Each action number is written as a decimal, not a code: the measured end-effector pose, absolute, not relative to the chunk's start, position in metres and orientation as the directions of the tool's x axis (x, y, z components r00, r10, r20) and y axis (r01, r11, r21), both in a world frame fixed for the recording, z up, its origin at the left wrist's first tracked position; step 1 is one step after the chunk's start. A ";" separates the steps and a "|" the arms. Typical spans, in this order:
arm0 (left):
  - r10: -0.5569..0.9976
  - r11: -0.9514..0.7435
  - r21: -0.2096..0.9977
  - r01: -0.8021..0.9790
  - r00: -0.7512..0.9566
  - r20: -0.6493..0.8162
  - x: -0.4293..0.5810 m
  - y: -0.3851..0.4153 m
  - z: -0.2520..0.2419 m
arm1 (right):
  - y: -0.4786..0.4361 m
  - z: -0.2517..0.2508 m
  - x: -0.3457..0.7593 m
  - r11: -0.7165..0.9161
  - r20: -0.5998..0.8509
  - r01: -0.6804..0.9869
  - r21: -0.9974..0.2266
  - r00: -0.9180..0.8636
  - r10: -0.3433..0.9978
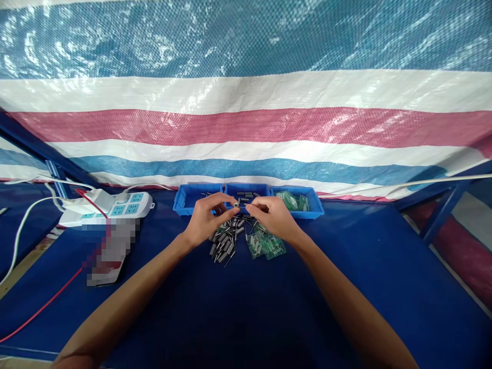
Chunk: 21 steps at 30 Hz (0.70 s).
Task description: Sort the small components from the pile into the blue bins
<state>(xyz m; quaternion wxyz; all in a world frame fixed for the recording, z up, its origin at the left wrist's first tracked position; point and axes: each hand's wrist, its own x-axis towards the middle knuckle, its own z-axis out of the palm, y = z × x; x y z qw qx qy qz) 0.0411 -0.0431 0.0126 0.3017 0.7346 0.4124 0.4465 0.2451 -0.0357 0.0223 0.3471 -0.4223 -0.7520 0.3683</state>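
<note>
My left hand (207,218) pinches a small dark cylindrical capacitor (235,204) between thumb and fingers. My right hand (271,215) is closed in a pinch just right of it, fingertips near the same part; what it holds is too small to make out. Both hands hover over a pile of dark capacitors with wire leads (225,243) on the blue table. Several small green circuit boards (265,245) lie under my right wrist.
Three blue trays (184,202) stand in a row behind the hands; the right one holds green boards (294,201). A white power strip (123,205) with cables and a red wire lies at the left. A striped tarp hangs behind the table.
</note>
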 end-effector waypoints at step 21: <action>0.916 -0.172 0.978 0.118 0.386 0.114 0.047 -0.045 0.007 | -0.046 0.032 0.241 0.359 0.089 0.394 -0.846 -0.560 0.824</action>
